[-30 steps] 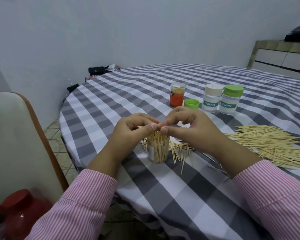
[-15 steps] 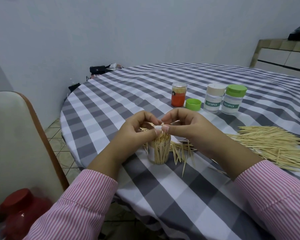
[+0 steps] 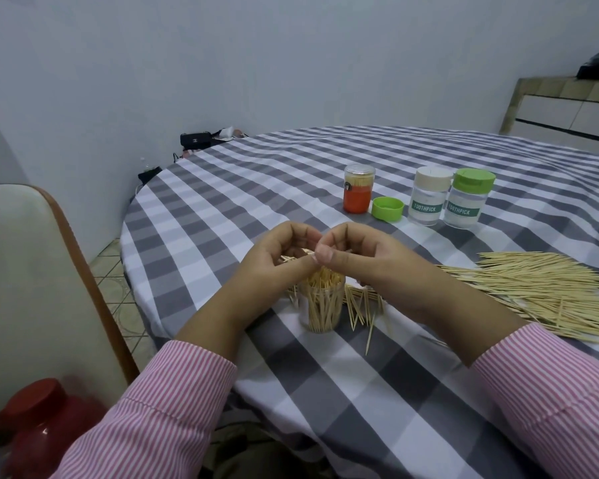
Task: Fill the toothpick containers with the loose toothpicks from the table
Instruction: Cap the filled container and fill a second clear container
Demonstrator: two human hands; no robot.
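From the head view, a round table (image 3: 325,392) covered with a grey and white checked cloth is being looked down on. A clear container (image 3: 320,307) is standing upright near the front edge of the table, and it is being filled with toothpicks that are standing up inside it.

The left hand (image 3: 277,261) and the right hand (image 3: 357,257) are being held together just above the open top of the container. The fingers (image 3: 303,236) of the left hand are being curled, and a small bunch of toothpicks (image 3: 291,259) is being pinched between them. The fingers of the right hand are being curled too, with the thumb (image 3: 325,254) pressed against them, and the same small bunch is being pinched at its other end. The two hands are touching at the fingertips.

A few loose toothpicks (image 3: 360,305) are lying on the cloth just beside the container, on its right. A big pile of toothpicks (image 3: 550,292) is being left spread out further to the right, partly behind the right arm.

Farther back on the table, an orange container (image 3: 358,195), a green lid (image 3: 387,209), a white-capped container (image 3: 428,197) and a green-capped container (image 3: 467,198) are standing in a row, close to each other. Pink striped sleeves (image 3: 550,409) are being worn on both arms. A chair (image 3: 32,288) is standing to the left of the table.
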